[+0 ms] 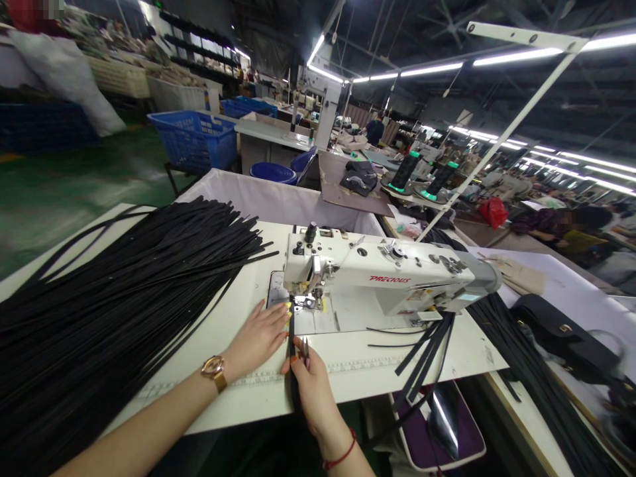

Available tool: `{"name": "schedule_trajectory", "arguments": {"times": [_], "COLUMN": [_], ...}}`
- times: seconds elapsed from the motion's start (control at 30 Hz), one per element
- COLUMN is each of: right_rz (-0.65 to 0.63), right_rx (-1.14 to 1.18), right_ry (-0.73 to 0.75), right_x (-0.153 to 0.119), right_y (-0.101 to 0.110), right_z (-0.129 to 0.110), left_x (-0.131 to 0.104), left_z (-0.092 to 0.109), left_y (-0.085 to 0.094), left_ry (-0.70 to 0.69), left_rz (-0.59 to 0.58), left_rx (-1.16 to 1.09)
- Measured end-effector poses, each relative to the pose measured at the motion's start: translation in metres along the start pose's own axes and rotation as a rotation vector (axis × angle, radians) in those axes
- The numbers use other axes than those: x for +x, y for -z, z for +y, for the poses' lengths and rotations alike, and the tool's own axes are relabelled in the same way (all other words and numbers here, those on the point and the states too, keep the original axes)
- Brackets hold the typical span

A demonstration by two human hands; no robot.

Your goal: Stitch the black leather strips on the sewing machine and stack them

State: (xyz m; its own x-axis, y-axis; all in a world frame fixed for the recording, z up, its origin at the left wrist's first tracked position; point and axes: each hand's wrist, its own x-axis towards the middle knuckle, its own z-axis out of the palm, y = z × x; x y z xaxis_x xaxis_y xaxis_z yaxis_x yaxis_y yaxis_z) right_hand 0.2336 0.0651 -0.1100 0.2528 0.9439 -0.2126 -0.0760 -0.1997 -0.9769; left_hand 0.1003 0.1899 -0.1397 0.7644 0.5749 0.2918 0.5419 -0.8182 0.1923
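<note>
A white sewing machine (377, 268) stands on the pale table, and a narrow black strip (291, 331) runs from its presser foot toward the table's front edge. My left hand (263, 331) lies flat beside the strip, fingers stretched out, with the fingertips close to the foot. Nearer the front edge, my right hand (308, 381) pinches the strip between thumb and finger. Small metal snips (305, 351) are tucked in the same hand, their points facing the machine. A large heap of black strips (124, 285) covers the table's left side.
More black strips (427, 351) hang over the front edge right of the machine. Two black thread cones (403, 172) stand behind it. A blue basket (199, 139) is at the back left, and a black bag (564, 331) lies at the right. Another person (375, 129) is far back.
</note>
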Motion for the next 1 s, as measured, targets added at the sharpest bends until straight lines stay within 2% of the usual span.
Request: {"name": "schedule_trajectory", "arguments": {"times": [0.47,0.73,1.0], "right_rz": [0.01,0.004,-0.004], "right_rx": [-0.05,-0.003,0.063], "right_ry": [0.045,-0.005,-0.029], "right_x": [0.0,-0.002,-0.015], "right_y": [-0.001,0.0,0.001], "right_z": [0.002,0.0,-0.009], "left_x": [0.0,0.0,-0.001], "left_z": [-0.002,-0.003,-0.004], "left_y": [-0.001,-0.002,-0.002], "left_ry": [-0.005,-0.003,0.0], "left_rz": [0.011,0.006,0.017], "left_rx": [-0.033,-0.028,-0.042]}}
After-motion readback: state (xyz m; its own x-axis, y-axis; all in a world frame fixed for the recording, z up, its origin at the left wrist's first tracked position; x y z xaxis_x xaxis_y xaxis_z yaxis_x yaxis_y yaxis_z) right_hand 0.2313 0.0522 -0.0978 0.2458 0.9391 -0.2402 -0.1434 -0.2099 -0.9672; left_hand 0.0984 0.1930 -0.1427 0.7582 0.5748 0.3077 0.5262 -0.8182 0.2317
